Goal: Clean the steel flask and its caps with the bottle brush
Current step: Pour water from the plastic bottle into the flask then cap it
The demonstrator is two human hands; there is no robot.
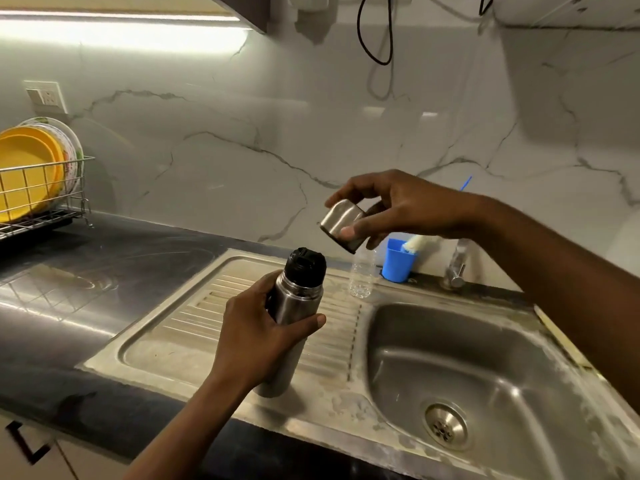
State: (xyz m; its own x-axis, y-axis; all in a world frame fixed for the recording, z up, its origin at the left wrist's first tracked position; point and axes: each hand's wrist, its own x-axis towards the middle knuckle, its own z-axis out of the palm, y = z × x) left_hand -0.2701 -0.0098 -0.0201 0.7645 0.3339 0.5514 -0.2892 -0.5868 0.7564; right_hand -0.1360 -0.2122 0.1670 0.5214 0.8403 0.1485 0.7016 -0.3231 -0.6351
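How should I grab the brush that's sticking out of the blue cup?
Probably by its thin blue handle, coming from above. The bottle brush leans in the blue cup with its white fluffy head at the rim and the handle slanting up to the right, behind the right hand, which holds the steel cap. The head looks too soft to pinch.

- No text, brand, number or sign can be read anywhere in view.
- The flask [289, 327] and steel cap [341, 221] look bare of lettering, though motion blur may hide small marks.
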